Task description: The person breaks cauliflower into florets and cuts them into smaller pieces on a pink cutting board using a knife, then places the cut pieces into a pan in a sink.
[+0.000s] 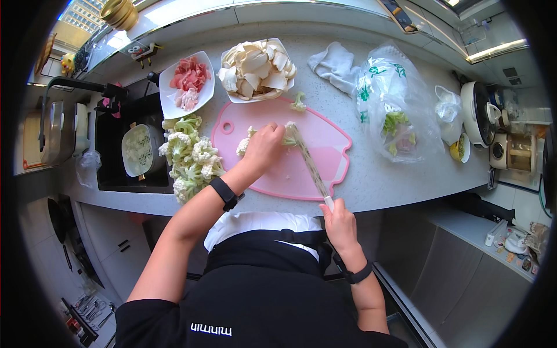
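My right hand grips the white handle of a kitchen knife, whose patterned blade slants up over a pink cutting board. Near the blade's tip lies a piece of cauliflower. My left hand is beside that piece, its fingers bent and partly hidden, so I cannot tell whether it holds anything. Another cauliflower floret shows left of this hand. A small cauliflower piece rests at the board's upper edge. Many cut cauliflower florets are heaped on the counter left of the board.
Behind the board stand a white dish of sliced meat and a bowl of sliced mushrooms. A cloth and a plastic bag with greens lie to the right. The sink at left holds a container. A rice cooker stands far right.
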Demonstrator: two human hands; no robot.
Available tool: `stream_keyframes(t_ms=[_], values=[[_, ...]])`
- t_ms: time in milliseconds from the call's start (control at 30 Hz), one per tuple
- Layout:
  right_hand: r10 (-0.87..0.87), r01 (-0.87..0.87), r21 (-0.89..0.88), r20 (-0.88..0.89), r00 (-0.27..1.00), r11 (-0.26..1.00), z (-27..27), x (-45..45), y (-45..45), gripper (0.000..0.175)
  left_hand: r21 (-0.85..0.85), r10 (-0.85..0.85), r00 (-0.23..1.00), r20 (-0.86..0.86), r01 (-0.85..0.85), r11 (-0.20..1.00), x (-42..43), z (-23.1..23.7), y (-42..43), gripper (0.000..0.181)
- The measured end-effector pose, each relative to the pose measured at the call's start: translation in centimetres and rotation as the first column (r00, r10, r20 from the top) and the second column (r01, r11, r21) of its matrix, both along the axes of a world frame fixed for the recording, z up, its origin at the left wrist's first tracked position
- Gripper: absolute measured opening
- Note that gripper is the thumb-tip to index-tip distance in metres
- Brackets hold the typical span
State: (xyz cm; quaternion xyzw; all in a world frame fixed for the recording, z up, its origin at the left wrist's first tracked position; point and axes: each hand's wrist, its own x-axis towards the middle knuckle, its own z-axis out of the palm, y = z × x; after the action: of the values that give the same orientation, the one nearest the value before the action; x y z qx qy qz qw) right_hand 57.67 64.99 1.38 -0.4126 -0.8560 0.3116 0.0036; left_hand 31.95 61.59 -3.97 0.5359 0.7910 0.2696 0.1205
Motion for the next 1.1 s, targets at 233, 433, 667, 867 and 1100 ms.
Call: stream_keyframes(t_ms=[233, 433, 667, 867, 1100], values=[[0.039, -0.040, 0.017, 0.073, 0.997, 0.999, 0.2, -0.3, 0.3, 0.037, 0.003, 0.025, 1.000, -0.008, -0.025, 1.000, 0.3, -0.5, 0.0, 0.023], [0.023, -0.027, 0.032, 0.123, 0.992, 0.999, 0.3, -0.4, 0.0, 0.036, 0.000, 0.030, 0.999, 0.014, -0.030, 1.000, 0.7, -0.4, 0.3, 0.023], [0.062, -0.081, 0.060, 0.273, 0.960, 0.995, 0.8, -1.3, -0.7, 0.036, 0.069, 0.012, 0.997, 0.073, -0.017, 0.997, 0.7, -0.8, -0.7, 0.023], [0.053, -0.067, 0.036, 0.286, 0.957, 0.997, 0.7, -2.5, -1.1, 0.039, 0.116, 0.004, 0.998, 0.064, -0.011, 0.993, -0.2, -1.2, -1.1, 0.020], [0.005, -0.010, 0.018, 0.270, 0.963, 1.000, 1.2, -2.9, -0.2, 0.039, 0.076, -0.036, 0.999, 0.023, 0.034, 0.997, -0.2, -0.8, 0.0, 0.020]])
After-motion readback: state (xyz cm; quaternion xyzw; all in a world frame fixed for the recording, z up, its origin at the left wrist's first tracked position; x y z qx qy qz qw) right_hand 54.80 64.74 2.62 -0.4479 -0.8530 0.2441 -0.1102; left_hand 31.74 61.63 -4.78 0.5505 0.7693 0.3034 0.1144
